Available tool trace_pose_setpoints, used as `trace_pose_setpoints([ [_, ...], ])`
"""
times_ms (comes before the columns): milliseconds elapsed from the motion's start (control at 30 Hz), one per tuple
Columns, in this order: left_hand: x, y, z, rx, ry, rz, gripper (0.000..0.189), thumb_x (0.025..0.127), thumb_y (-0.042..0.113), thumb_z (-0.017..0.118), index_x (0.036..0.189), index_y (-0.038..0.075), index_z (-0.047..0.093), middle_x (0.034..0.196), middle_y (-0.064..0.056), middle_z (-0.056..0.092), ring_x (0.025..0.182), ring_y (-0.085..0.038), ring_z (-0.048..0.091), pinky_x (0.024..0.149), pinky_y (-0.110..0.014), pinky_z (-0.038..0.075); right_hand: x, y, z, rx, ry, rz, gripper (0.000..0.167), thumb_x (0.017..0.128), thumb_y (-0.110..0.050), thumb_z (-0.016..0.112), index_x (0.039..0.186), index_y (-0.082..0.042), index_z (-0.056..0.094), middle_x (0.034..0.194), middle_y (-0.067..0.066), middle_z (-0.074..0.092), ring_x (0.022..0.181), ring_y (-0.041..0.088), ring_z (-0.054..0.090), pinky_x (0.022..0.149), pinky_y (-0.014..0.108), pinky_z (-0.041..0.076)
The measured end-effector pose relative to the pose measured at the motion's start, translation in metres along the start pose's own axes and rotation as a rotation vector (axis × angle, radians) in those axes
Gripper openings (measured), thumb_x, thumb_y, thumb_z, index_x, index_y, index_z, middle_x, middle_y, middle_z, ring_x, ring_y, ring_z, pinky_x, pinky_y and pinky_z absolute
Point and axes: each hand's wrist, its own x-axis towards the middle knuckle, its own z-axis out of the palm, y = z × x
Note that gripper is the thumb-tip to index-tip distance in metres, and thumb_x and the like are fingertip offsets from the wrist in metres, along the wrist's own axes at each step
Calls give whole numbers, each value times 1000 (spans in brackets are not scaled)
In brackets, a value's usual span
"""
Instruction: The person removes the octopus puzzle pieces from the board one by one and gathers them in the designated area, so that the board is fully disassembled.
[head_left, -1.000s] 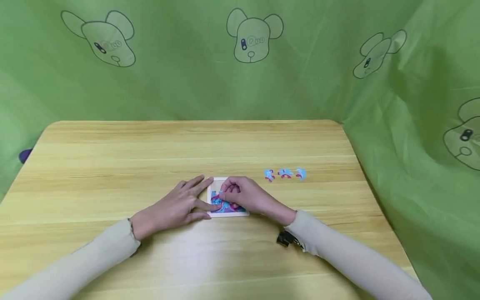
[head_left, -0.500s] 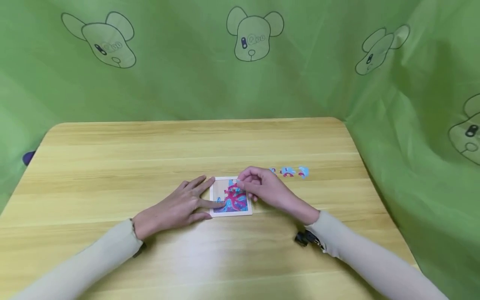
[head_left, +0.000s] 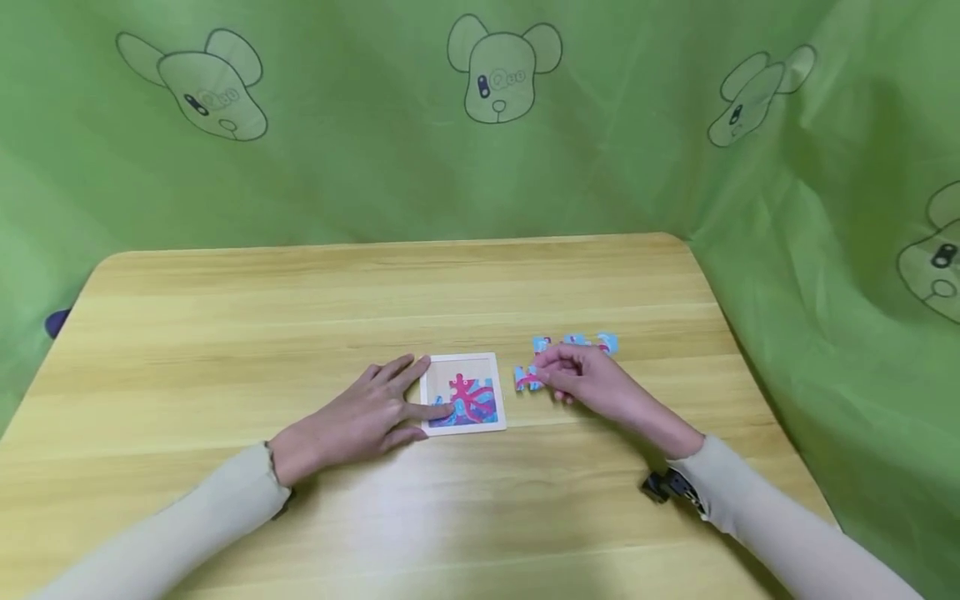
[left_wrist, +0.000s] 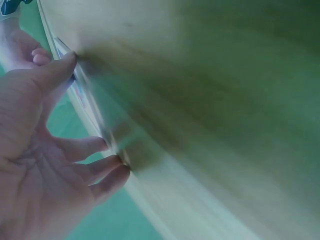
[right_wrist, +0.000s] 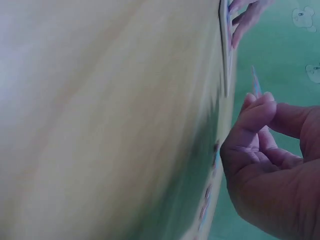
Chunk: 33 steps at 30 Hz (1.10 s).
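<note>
While steadying the puzzle frame (head_left: 467,431), just below the head view's centre, with the left hand (head_left: 371,411) spread, hold the puzzle piece (head_left: 531,377), perhaps two joined, level just right of it, pinched lightly in the right hand (head_left: 588,377).

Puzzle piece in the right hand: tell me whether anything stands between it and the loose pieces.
No object shows between the puzzle piece and the row of loose pieces; the right hand partly hides that row in the head view. The frame lies left of the piece, out of that path.
</note>
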Motion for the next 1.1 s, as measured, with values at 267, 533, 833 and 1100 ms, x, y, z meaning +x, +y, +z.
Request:
trace_pose_setpoints([
  [267,3,2,-3,61,-3,17,45,107,39,73,151,27,69,167,-34,36,151,-54,40,110,-66,44,-8,9,-16,-64,7,35,16,107,-6,69,119,5,70,89,13,68,75,22,62,63,26,54],
  [533,4,3,-3,75,-22,10,47,108,42,71,152,28,68,168,-35,34,152,-55,38,111,-67,43,-3,10,-24,-118,41,63,12,108,-3,66,116,6,70,88,11,68,77,22,65,65,26,55],
  [833,4,3,-4,97,-19,23,47,108,42,70,153,28,67,167,-35,35,150,-55,40,109,-66,45,-9,8,-20,-325,149,4,29,104,-23,77,122,-3,67,94,5,65,85,21,59,78,33,49],
  [1100,4,4,-3,141,2,36,48,109,40,68,155,27,65,163,-37,40,145,-55,46,105,-66,48,-10,5,-5,-315,163,-126,25,102,-18,79,120,-3,71,90,3,65,82,20,58,74,28,49],
])
